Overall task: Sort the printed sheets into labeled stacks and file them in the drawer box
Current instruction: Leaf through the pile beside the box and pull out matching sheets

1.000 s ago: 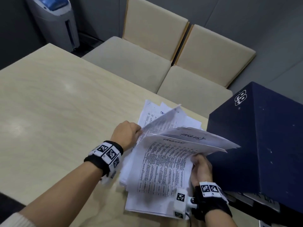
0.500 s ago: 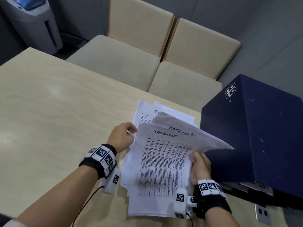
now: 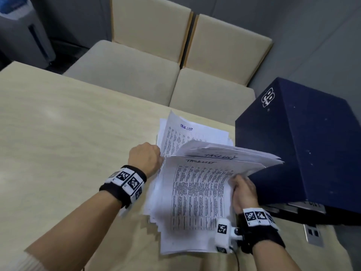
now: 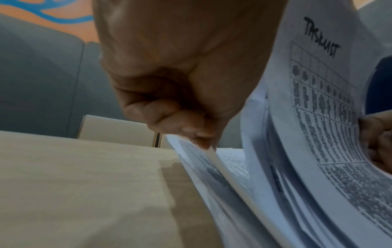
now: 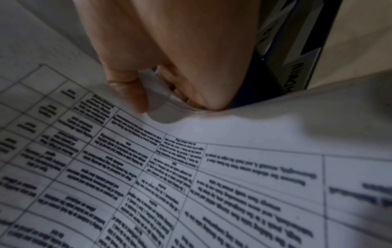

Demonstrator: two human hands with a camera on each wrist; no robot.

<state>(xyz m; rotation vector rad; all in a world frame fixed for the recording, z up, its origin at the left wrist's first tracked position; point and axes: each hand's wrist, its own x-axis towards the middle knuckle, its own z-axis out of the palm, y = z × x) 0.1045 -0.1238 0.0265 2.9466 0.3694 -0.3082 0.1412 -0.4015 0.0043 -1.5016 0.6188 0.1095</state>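
Observation:
A thick pile of printed sheets (image 3: pixel 197 194) with tables and handwritten "TASK LIST" headings lies on the wooden table (image 3: pixel 58 133), right of centre. My left hand (image 3: pixel 145 160) pinches the left edge of some lower sheets (image 4: pixel 203 154), fingers curled. My right hand (image 3: pixel 243 190) grips the right edge of the upper sheets (image 5: pixel 161 104) and holds them lifted and fanned. One sheet with blue handwriting (image 3: pixel 185 132) lies flat at the far end. The dark blue drawer box (image 3: pixel 302 145) stands just right of the pile.
Two beige chairs (image 3: pixel 148 55) stand behind the table's far edge. A grey machine (image 3: pixel 21 30) is at the far left. Labeled drawer fronts (image 3: pixel 304 207) show under the box. A metal socket plate (image 3: pixel 312 234) sits in the table near my right wrist.
The head view has shifted. The upper sheets have been fanned further up, uncovering the sheet with the blue heading at the back. Both hands stay on the pile's edges.

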